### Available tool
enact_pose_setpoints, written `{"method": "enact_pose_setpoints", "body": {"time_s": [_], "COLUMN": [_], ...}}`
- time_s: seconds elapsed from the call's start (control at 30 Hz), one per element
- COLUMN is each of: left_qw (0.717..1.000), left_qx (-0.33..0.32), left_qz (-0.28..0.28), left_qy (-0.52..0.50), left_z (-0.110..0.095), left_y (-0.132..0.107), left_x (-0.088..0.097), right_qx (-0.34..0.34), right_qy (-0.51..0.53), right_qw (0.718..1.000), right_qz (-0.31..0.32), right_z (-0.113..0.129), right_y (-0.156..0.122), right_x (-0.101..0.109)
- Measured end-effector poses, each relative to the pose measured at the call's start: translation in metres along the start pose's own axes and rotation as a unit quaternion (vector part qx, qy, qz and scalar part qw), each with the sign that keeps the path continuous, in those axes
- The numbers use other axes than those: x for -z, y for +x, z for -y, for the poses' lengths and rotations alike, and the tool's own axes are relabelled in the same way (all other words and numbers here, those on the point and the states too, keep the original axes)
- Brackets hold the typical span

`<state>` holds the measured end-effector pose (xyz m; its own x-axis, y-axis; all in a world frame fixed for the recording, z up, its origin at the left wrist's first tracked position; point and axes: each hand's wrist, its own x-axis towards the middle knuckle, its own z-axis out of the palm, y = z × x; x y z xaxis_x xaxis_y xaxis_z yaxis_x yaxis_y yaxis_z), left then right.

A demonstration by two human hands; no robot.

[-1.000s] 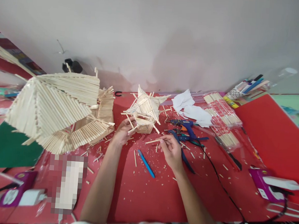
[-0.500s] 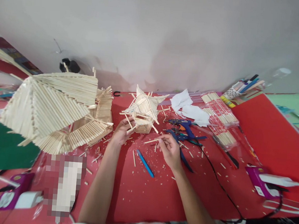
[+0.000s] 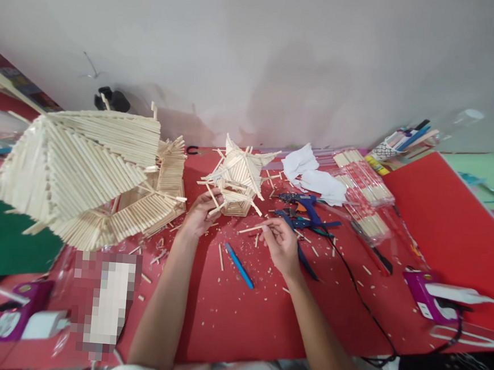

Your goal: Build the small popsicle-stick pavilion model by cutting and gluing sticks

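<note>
A small pavilion model [image 3: 243, 173] made of pale wooden sticks stands upright near the middle of the red table, with a pointed-cornered roof and an open frame in front. My left hand [image 3: 201, 214] is closed at its left side, fingertips partly hidden behind the frame's sticks. Between the thumb and fingers of my right hand [image 3: 280, 244] is a thin wooden stick [image 3: 250, 229], pointing left, in front of the model and apart from it. A blue pen [image 3: 239, 266] lies on the table between my forearms, beside a loose stick [image 3: 221, 257].
At left stands a larger stick-built pavilion [image 3: 86, 166]. Right of my right hand lie a blue glue gun [image 3: 307, 204], blue-handled pliers [image 3: 305, 261] and a black cord. Farther right are bagged sticks [image 3: 365, 180], white tissue [image 3: 302, 164], a knife [image 3: 372, 249] and red card [image 3: 453, 224].
The whole view has shifted slightly as the head moved. Both hands keep nearly the same grip and place, and the stick stays in my right fingers.
</note>
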<state>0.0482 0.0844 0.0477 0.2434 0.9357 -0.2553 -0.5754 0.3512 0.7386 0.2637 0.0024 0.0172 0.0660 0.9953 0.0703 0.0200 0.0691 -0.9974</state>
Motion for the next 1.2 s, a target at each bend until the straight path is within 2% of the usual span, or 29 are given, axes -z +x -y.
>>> {"method": "enact_pose_setpoints", "body": {"time_s": [0.23,0.43,0.73,1.2], "left_qw": [1.000,0.998,0.994,0.984], "left_qx": [0.011,-0.023,-0.072,-0.137], "left_qz": [-0.003,-0.029,0.017,-0.018], "left_qy": [0.000,0.047,0.084,0.114], "left_z": [-0.001,0.002,-0.002,0.018], "left_y": [0.000,0.000,0.007,0.025], "left_x": [-0.002,-0.006,-0.015,-0.011], "right_qx": [0.007,0.006,0.029,0.057], "right_qy": [-0.001,-0.017,-0.030,-0.043], "right_qw": [1.000,1.000,0.999,0.997], "right_qz": [0.004,0.004,0.006,0.016], "right_z": [-0.002,-0.003,-0.005,-0.005], "right_y": [-0.001,-0.001,-0.002,-0.005], "right_x": [0.001,0.001,0.000,0.000]}}
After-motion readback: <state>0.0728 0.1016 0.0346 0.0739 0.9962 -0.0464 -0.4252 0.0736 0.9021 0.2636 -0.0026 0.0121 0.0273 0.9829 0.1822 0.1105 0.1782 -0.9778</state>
